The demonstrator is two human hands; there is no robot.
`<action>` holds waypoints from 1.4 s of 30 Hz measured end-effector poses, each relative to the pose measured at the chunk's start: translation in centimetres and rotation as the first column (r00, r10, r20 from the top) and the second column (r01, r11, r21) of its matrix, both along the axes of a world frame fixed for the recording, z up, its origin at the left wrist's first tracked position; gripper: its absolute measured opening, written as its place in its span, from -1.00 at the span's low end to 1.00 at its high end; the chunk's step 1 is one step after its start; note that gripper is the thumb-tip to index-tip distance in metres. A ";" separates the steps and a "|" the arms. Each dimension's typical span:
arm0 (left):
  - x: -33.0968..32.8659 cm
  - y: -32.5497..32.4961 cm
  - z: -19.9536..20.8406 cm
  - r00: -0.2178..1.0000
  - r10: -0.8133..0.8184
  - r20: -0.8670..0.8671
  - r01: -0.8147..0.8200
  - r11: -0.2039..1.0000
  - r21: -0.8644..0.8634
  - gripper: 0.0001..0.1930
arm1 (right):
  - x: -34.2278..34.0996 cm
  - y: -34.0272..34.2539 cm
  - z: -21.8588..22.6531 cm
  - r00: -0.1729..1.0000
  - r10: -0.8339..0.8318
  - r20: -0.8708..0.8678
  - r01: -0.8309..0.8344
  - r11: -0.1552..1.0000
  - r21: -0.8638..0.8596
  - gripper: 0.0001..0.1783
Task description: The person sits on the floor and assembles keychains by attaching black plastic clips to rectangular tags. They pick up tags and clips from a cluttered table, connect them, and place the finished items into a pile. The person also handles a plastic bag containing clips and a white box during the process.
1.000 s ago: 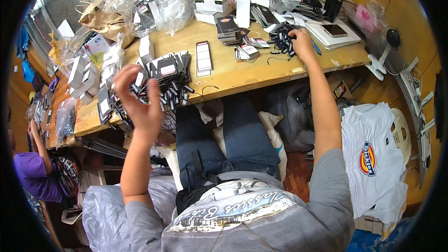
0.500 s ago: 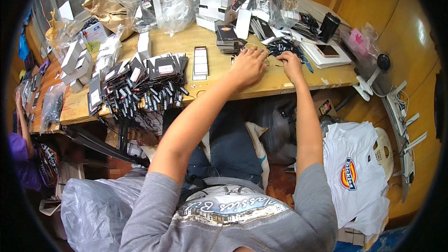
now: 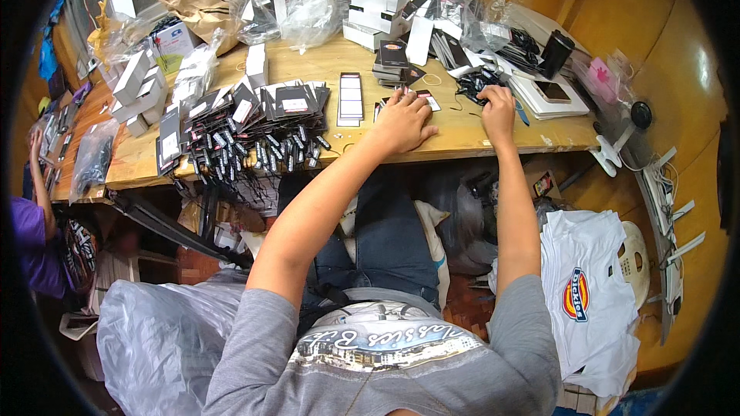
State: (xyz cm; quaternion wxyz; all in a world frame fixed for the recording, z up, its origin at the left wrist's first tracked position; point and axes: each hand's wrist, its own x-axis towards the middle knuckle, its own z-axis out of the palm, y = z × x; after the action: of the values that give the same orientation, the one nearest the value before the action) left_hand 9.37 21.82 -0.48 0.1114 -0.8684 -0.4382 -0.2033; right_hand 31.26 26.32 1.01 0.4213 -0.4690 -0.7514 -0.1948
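My left hand point(image 3: 401, 123) lies palm down near the table's front edge, fingers stretched out and thumb apart. Under and beyond its fingertips are a few black-and-white hang tags point(image 3: 424, 98). To the right, my right hand point(image 3: 499, 114) is closed, thumb and fingers drawn together beside a tangle of black cords point(image 3: 472, 83); what its fingertips hold is too small to make out. A short stack of black tags point(image 3: 391, 58) stands beyond my left hand. Left of that hand lies a strip of white labels point(image 3: 350, 100) on a dark backing.
A big heap of black tags with cords point(image 3: 289, 104) overhangs the table edge at left. White boxes point(image 3: 378, 4), plastic bags point(image 3: 312, 15) and a phone point(image 3: 551, 91) on white pads crowd the back. A white fan point(image 3: 613, 150) stands at right. A person in purple point(image 3: 38, 239) sits far left.
My left hand has opened out flat on the tags, and my right hand has drawn slightly back from the cords, its fingers closed. The whole view has shifted a little.
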 end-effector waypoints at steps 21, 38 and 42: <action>-1.6 -4.5 0.6 0.927 -0.375 -0.010 0.232 0.551 0.802 -0.81 | -13.8 5.1 8.1 0.959 0.264 -0.104 -0.283 0.862 -0.421 -0.75; -1.2 -4.5 0.8 0.910 -0.407 0.075 0.207 0.606 0.768 -0.83 | -14.2 4.7 5.5 0.840 0.169 0.516 -0.143 0.986 -0.091 -0.85; -1.3 -4.3 0.9 0.908 -0.407 0.103 0.190 0.618 0.763 -0.84 | -14.1 3.7 4.0 0.903 0.150 0.403 -0.174 0.984 0.024 -0.88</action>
State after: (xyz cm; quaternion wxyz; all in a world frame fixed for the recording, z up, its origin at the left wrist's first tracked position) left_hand 8.02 17.48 0.37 0.3567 -0.7735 -0.1767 -0.4932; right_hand 17.15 29.97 5.05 0.2876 -0.3427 -0.8517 -0.2728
